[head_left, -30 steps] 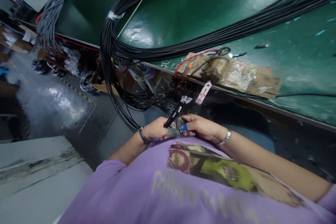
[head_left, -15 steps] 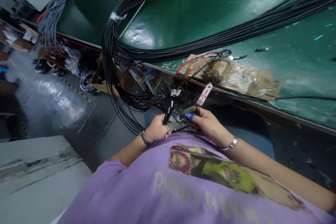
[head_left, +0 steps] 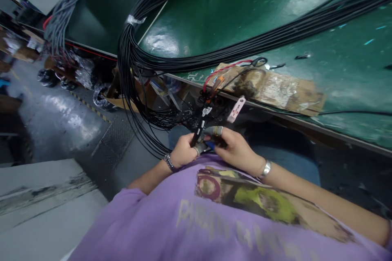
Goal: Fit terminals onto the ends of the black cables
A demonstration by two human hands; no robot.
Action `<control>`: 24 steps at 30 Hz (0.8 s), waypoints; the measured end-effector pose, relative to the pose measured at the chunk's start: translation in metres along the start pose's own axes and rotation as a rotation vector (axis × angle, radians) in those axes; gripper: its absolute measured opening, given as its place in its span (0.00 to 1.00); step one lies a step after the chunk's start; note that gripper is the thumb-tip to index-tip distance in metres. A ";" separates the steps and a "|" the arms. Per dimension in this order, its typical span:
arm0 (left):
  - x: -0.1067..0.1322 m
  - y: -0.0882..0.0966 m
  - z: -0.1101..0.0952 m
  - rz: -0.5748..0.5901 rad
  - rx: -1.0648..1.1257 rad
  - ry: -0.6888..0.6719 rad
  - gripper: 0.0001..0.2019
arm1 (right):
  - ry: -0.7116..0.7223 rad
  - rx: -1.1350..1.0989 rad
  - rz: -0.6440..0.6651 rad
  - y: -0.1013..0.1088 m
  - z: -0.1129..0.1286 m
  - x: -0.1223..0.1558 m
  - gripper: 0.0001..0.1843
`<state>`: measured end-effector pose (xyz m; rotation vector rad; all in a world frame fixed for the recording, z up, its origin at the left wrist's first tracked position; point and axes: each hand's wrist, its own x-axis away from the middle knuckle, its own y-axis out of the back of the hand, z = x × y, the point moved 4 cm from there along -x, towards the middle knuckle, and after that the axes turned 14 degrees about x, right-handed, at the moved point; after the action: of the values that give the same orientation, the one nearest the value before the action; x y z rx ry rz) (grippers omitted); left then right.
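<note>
My left hand (head_left: 185,151) is closed around a small bunch of black cables (head_left: 200,129) in front of my waist. White bands or labels show along that bunch, and a clear wrap circles it higher up. Beside it, my right hand (head_left: 234,145) has its wrapped fingertips pinched close to the left fingers. Grey and blue coverings sit on these fingertips. What the right fingers grip, if anything, is hidden. Just beyond the hands, a soldering iron with an orange part (head_left: 217,85) leans at the table edge, near a pale tag-like strip (head_left: 237,109).
A thick bundle of black cable (head_left: 196,62) lies over the green table (head_left: 226,20) and hangs off its edge. Taped cardboard (head_left: 281,89) lies at the near edge. Grey cables (head_left: 64,8) hang at the left, above boxes on the floor. A white surface (head_left: 45,208) stands at lower left.
My right hand has moved left, from a little apart to right against the left fingers and the cable bunch. My left hand stays nearly in place, holding the cables.
</note>
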<state>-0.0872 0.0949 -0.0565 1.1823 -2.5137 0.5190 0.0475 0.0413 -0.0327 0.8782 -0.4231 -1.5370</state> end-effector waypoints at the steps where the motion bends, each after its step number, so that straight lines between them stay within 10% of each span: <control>1: 0.000 0.001 0.000 -0.021 0.001 0.011 0.15 | 0.037 -0.002 -0.001 0.000 0.000 0.001 0.17; 5: -0.001 0.011 -0.003 -0.143 0.013 -0.002 0.16 | 0.076 0.014 0.051 0.001 -0.005 0.005 0.16; 9: -0.001 0.017 -0.002 -0.211 -0.016 -0.091 0.16 | -0.207 -0.239 0.154 -0.004 -0.012 0.003 0.05; 16: 0.003 0.014 0.002 -0.189 -0.345 -0.424 0.10 | -0.571 -0.506 0.321 -0.016 -0.008 -0.004 0.26; 24: -0.001 0.011 0.007 -0.080 -0.097 -0.123 0.19 | -0.526 -0.592 0.309 -0.027 -0.015 0.000 0.19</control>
<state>-0.0961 0.0992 -0.0653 1.3080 -2.5481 0.3102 0.0405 0.0494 -0.0612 -0.0594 -0.4183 -1.4697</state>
